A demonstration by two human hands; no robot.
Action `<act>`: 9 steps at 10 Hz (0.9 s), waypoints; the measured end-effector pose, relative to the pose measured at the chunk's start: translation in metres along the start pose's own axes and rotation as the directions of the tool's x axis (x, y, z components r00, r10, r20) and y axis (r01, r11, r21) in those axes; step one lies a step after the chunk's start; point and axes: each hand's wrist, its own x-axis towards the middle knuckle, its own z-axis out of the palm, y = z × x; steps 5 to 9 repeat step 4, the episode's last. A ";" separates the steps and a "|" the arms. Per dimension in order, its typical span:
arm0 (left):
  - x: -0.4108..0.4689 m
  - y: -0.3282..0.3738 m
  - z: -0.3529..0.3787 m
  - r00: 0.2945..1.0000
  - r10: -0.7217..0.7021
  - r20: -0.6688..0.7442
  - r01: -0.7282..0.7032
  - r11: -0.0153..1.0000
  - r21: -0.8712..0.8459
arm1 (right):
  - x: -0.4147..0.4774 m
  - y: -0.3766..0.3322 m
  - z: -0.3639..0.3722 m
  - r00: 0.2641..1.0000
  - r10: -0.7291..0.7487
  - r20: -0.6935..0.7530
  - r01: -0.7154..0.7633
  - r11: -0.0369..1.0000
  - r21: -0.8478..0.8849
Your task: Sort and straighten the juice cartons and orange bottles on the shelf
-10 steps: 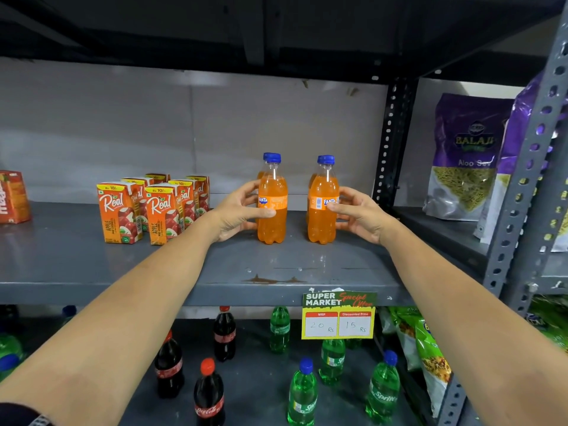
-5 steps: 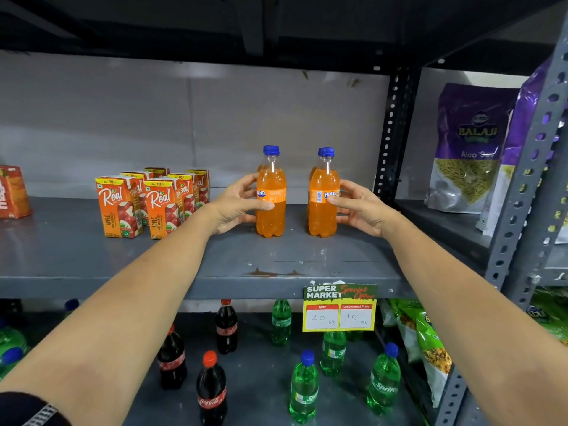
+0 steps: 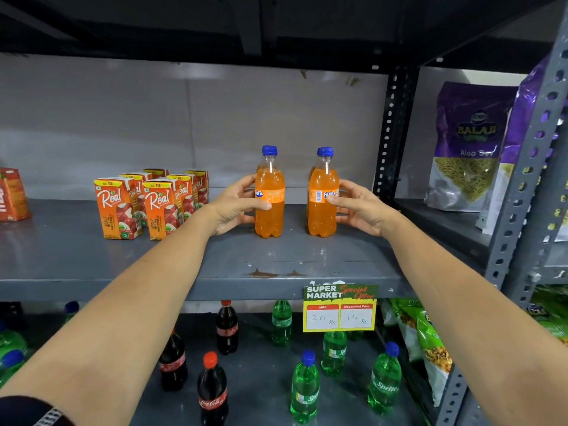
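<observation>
Two orange bottles with blue caps stand upright on the grey shelf (image 3: 92, 265). My left hand (image 3: 233, 207) grips the left orange bottle (image 3: 270, 210) around its label. My right hand (image 3: 359, 207) grips the right orange bottle (image 3: 321, 210); another bottle's cap shows just behind it. To the left, several orange juice cartons (image 3: 147, 204) stand in two rows running front to back. One more carton (image 3: 12, 195) stands apart at the far left edge.
A perforated upright post (image 3: 388, 133) bounds the shelf on the right, with purple snack bags (image 3: 470, 149) beyond it. A price tag (image 3: 339, 307) hangs from the shelf's front lip. Below stand cola bottles (image 3: 212, 385) and green soda bottles (image 3: 305, 388).
Both hands have stayed on the bottles; the gap between the two front bottles has widened slightly. My view has tilted a little.
</observation>
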 end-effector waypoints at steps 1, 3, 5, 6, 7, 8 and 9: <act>0.000 -0.001 0.001 1.000 -0.006 -0.004 0.006 1.000 -0.016 | 0.000 0.001 0.000 1.000 0.004 0.000 -0.004 1.000 0.019; -0.014 -0.003 0.003 0.998 -0.052 -0.020 0.052 0.999 -0.010 | -0.007 0.002 0.002 0.998 0.041 -0.038 -0.039 0.998 0.057; -0.034 0.004 0.010 0.991 -0.031 -0.128 0.055 0.982 0.183 | -0.022 -0.002 0.007 0.981 0.014 -0.194 0.002 0.997 0.082; -0.034 0.004 0.010 0.991 -0.031 -0.128 0.055 0.982 0.183 | -0.022 -0.002 0.007 0.981 0.014 -0.194 0.002 0.997 0.082; -0.034 0.004 0.010 0.991 -0.031 -0.128 0.055 0.982 0.183 | -0.022 -0.002 0.007 0.981 0.014 -0.194 0.002 0.997 0.082; -0.034 0.004 0.010 0.991 -0.031 -0.128 0.055 0.982 0.183 | -0.022 -0.002 0.007 0.981 0.014 -0.194 0.002 0.997 0.082; -0.034 0.004 0.010 0.991 -0.031 -0.128 0.055 0.982 0.183 | -0.022 -0.002 0.007 0.981 0.014 -0.194 0.002 0.997 0.082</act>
